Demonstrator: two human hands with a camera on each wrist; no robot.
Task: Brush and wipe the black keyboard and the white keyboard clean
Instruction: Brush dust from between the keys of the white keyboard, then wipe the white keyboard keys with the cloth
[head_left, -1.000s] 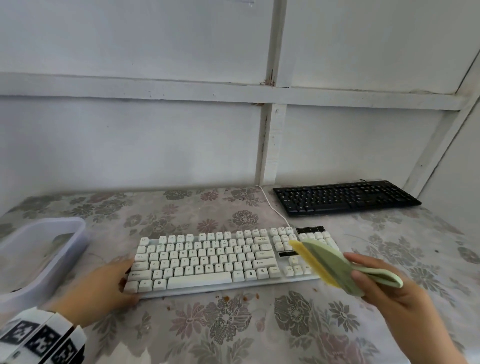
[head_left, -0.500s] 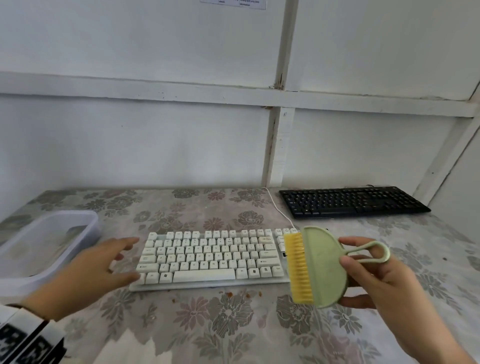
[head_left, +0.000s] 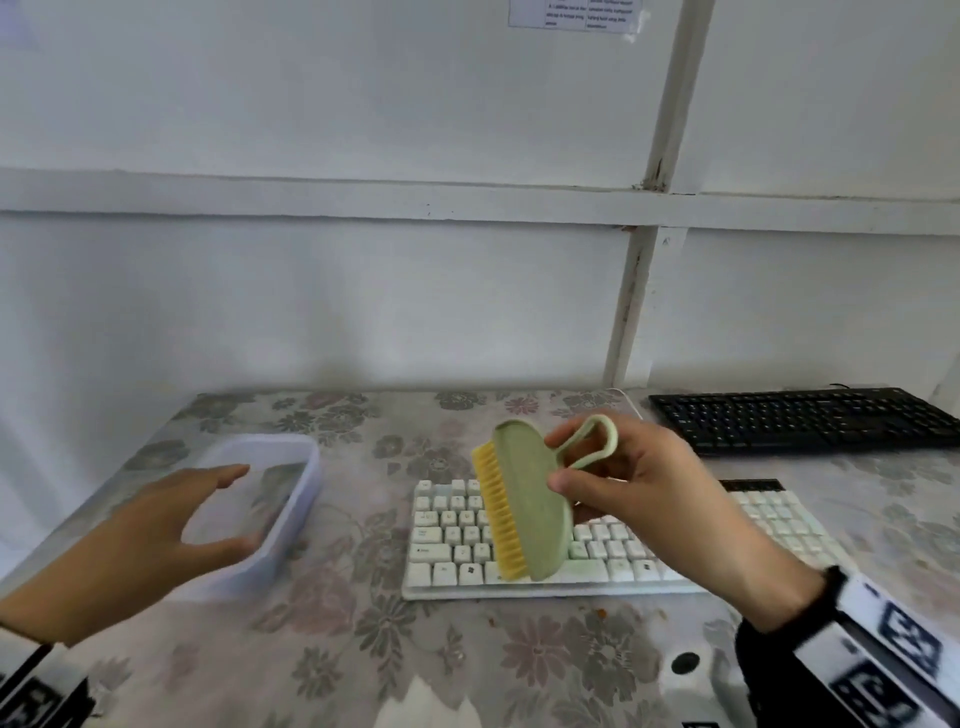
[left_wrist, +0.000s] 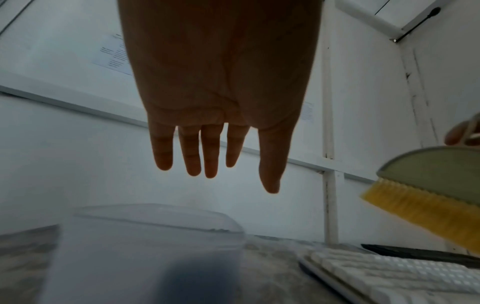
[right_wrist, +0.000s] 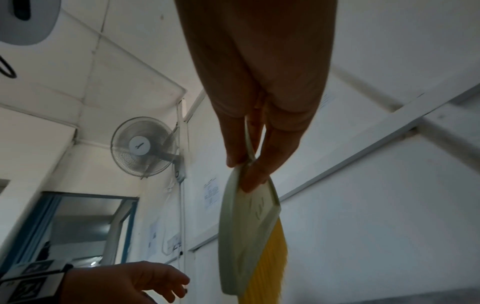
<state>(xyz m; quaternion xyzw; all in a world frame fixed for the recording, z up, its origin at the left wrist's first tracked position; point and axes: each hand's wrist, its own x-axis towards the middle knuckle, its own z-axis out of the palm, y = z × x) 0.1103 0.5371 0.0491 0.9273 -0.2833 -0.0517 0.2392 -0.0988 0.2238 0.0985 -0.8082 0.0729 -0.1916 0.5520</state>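
Two keyboards lie on the floral table (head_left: 363, 649): one white keyboard (head_left: 447, 540) near the front edge and one black keyboard (head_left: 800, 421) further back to the right, by the wall; the two are apart, each with its long side roughly along the wall. One brush (head_left: 524, 499), green-backed with yellow bristles, is held in the air over the middle of the white keyboard, standing nearly on end with the bristles facing left. The right hand (head_left: 639, 493) pinches it: fingers and thumb close on the loop handle and the top of the green back, as the right wrist view (right_wrist: 249, 162) also shows. The left hand (head_left: 171, 519) holds nothing, with its four fingers and thumb spread and nearly straight above the one clear plastic tub (head_left: 298, 499), which stands left of the white keyboard. Whether the thumb touches the tub's rim I cannot tell. Each wrist wears one band with black-and-white markers. A few brown crumbs lie on the table before the white keyboard.
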